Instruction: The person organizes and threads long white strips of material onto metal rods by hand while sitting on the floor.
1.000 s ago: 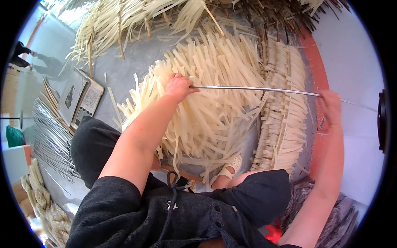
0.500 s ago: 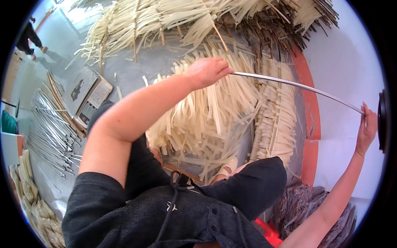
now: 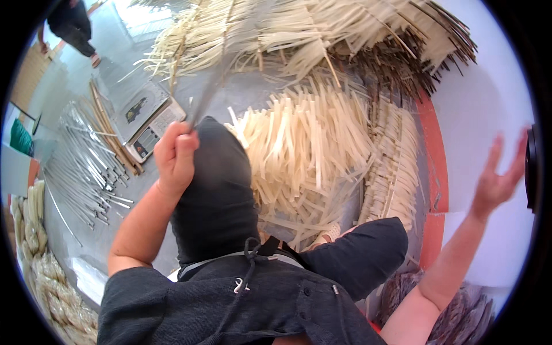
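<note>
My left hand (image 3: 175,158) is closed around one end of a thin metal rod (image 3: 208,95), which points up and away and is smeared by motion. It is above my bent left knee, close to the scale (image 3: 148,122). My right hand (image 3: 499,179) is out at the far right beside the white wall, its fingers spread with nothing in them. Between my hands, on the floor, lies a heap of pale flat strips (image 3: 310,138). A long row of similar strips (image 3: 394,167) runs along its right side.
Metal rods (image 3: 86,172) are spread on the floor at left, beside brown sticks (image 3: 106,129). More strips on sticks (image 3: 276,34) are piled at the back. Wrapped bundles (image 3: 60,287) are at lower left, a dark bundle (image 3: 460,305) at lower right. A person (image 3: 72,26) walks at far left.
My left hand has swung left and nearer with the rod, which now points away from me. My right hand has let go of the rod's other end and opened.
</note>
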Demonstrator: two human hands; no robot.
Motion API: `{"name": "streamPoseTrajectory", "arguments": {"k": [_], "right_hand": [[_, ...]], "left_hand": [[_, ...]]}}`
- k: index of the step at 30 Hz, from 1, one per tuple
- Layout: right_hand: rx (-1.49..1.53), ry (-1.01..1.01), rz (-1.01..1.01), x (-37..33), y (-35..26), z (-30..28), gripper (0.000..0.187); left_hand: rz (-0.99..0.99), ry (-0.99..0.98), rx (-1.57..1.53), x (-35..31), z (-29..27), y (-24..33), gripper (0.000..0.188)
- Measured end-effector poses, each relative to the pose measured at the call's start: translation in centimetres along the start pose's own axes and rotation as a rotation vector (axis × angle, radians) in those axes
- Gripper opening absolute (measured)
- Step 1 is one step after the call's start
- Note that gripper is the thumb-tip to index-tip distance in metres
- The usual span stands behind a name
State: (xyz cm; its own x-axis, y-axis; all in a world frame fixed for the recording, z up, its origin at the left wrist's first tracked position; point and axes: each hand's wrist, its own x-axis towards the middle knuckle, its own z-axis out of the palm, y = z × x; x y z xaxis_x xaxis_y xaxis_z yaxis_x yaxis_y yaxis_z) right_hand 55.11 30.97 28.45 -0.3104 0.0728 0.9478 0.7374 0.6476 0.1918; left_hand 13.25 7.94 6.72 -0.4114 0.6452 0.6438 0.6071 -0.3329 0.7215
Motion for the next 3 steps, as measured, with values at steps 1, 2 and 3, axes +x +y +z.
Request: {"name": "streamPoseTrajectory", "arguments": {"k": [1,2,3], "right_hand": [[0.144,-0.092,0.033,-3.1,-1.0,2.4,0.042],[0.264,-0.184,0.033,-5.1,-2.4,3.5,0.042],[0.303,-0.412,0.148,-7.5,-2.0,3.8,0.048]], "left_hand": [[-0.065,0.158,-0.070,-1.9,-2.1,-0.8,0.028],[-0.112,0.193,-0.246,-3.3,-4.1,-1.5,0.031],[-0.154,0.228,-0.442,-4.4,-5.6,-2.2,0.036]]}}
